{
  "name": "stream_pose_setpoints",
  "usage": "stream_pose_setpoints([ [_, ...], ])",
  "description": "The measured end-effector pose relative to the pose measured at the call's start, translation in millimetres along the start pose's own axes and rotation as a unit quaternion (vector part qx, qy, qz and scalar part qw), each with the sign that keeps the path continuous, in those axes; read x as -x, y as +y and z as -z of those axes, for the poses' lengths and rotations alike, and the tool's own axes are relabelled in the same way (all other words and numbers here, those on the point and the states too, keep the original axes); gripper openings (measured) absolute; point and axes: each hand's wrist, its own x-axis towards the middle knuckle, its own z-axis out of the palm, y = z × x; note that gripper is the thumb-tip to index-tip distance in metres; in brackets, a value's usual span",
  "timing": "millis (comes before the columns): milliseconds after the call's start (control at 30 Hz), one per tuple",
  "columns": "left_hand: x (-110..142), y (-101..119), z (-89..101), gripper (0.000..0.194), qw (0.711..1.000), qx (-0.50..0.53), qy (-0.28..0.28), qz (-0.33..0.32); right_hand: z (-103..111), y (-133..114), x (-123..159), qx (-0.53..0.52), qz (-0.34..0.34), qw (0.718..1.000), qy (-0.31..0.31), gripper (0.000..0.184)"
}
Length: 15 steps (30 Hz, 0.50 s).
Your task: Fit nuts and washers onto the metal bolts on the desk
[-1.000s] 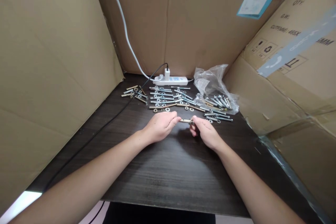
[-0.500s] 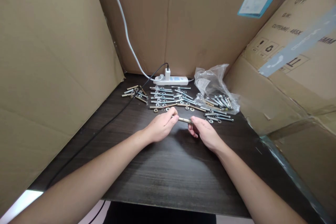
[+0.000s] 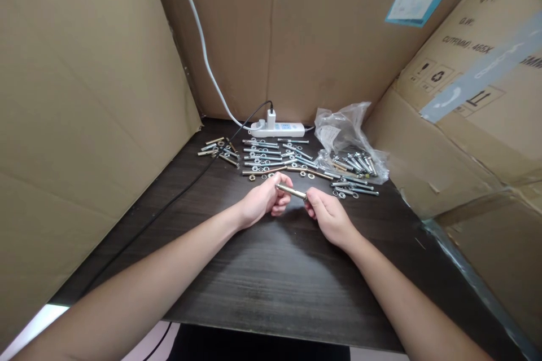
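Note:
Between my two hands, above the dark table [image 3: 237,271], is a brass-coloured expansion bolt [image 3: 293,190], lying nearly level and sloping down slightly to the right. My left hand [image 3: 265,200] has its thumb and forefinger at the bolt's left end, the other fingers curled below it. The right end is pinched in my right hand [image 3: 330,211], whose fingers cover that tip. Just beyond my hands lie rows of loose bolts [image 3: 262,158] and sleeves, with washers [image 3: 311,176] and nuts [image 3: 252,178] among them.
A clear plastic bag [image 3: 339,130] at the back right has assembled bolts [image 3: 359,163] by its mouth. Behind the rows sits a white power strip [image 3: 279,130]. A black cable [image 3: 169,203] crosses the table on the left. Cardboard boxes [image 3: 84,96] wall three sides.
My left thumb and fingers have shifted on the bolt's left end, so more of the bolt shows. My right hand keeps its pinch on the other end.

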Motion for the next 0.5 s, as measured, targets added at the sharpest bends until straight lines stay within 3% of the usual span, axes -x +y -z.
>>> stream_pose_setpoints([
  [100,0.3,-5.2,0.3,0.035,0.991,-0.120,0.042,-0.032,-1.0,0.3,-0.8,-0.053,-0.035,0.998,0.010,0.046],
  [167,4.1,-4.2,-0.2,0.031,0.966,-0.234,0.070,-0.081,-0.6,-0.6,-1.6,-0.107,-0.076,0.991,-0.001,0.048],
  [233,10.2,1.1,-1.5,0.027,0.913,-0.374,0.086,-0.139,0.7,-1.8,-2.3,-0.179,-0.129,0.974,-0.047,0.048],
  [300,15.8,7.7,-3.0,0.028,0.855,-0.488,0.060,-0.165,2.3,-2.6,-2.6,-0.253,-0.170,0.947,-0.104,0.048],
  [400,19.3,12.8,-3.9,0.030,0.810,-0.553,0.063,-0.184,3.6,-3.1,-2.7,-0.317,-0.184,0.921,-0.131,0.046],
  [500,17.7,10.4,-2.5,0.033,0.793,-0.567,0.106,-0.195,2.5,-4.3,-3.2,-0.313,-0.166,0.929,-0.104,0.045],
])
